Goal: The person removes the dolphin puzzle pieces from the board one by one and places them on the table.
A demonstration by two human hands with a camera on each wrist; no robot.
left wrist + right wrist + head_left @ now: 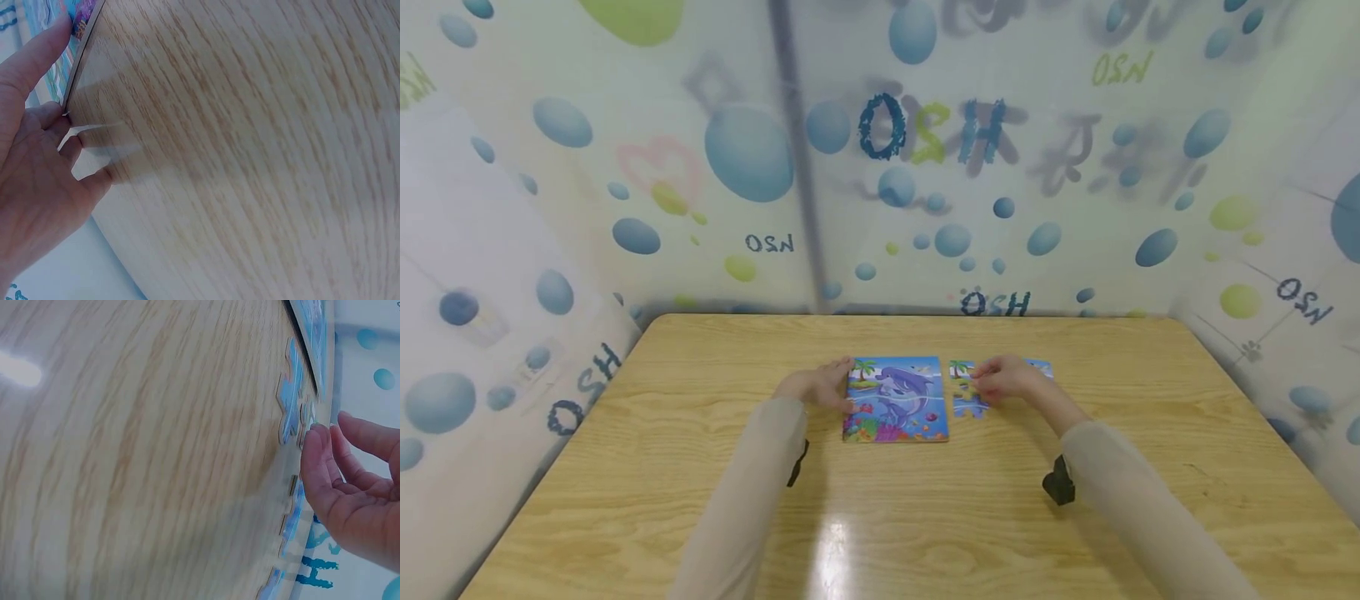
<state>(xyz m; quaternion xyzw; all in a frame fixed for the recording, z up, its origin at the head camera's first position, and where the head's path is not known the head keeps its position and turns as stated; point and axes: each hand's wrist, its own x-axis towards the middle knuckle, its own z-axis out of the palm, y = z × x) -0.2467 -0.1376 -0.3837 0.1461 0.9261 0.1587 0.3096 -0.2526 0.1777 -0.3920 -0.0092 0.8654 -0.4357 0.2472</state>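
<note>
Right hand [1013,379]: the fingers are bent and held low at the pieces; a small gap between thumb and forefinger is shown by the right wrist view, but whether a piece is pinched cannot be told.
Left hand [816,387]: the fingers and thumb are spread fairly wide along the left edge of the board [898,400], with the thumb laid over that edge; the board is touched there.
Pieces [972,408]: these are laid just right of the board, a narrow gap being left between; knobbed edges are shown toward the near side.
Reach: the pieces at the right fingertips are set to their left and near side, and the board is set farther left; the pieces are nearer the right hand, the board's left edge the left hand.
Axis: no clear long axis is shown by the board, which looks about square; the pieces are spread from left to right beside it.
Far piece [1041,366]: it is seen past the right hand, on its far right side.
Surface [925,517]: board and pieces are borne on its far half.
Wall [1045,75]: it is patterned with dots and letters.
</note>
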